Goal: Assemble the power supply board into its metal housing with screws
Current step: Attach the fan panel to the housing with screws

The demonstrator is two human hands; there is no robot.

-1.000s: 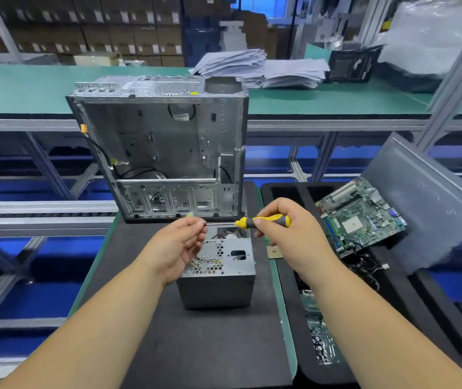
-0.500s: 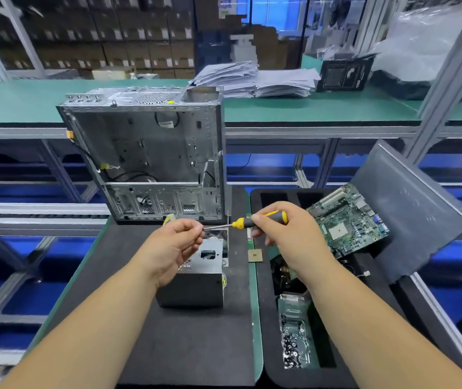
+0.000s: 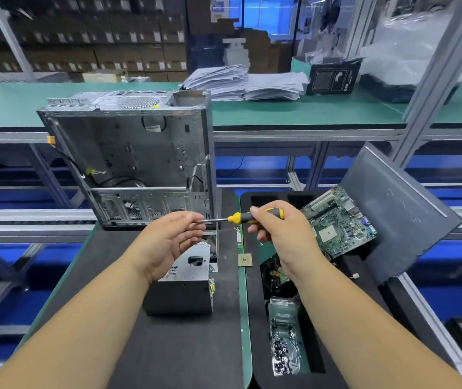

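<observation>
A grey power supply box (image 3: 184,287) lies on the black mat, its perforated metal top facing up. Above it, my right hand (image 3: 277,234) grips the yellow and black handle of a screwdriver (image 3: 241,218) that points left. My left hand (image 3: 168,242) is raised in front of the box, its fingertips pinched at the screwdriver's tip. Whether a screw sits between them is hidden. The open metal computer case (image 3: 134,161) stands upright behind the box.
A green motherboard (image 3: 339,223) leans in the black foam tray (image 3: 260,360) on the right, against a grey panel (image 3: 401,211). A clear container of screws (image 3: 283,352) lies in that tray. A small chip (image 3: 245,259) rests by the mat's edge. Paper stacks (image 3: 243,82) lie on the far bench.
The view has swung to the right, so the case and power supply box sit further left. My left fingers have loosened around the screwdriver tip. The right hand has kept hold of the screwdriver.
</observation>
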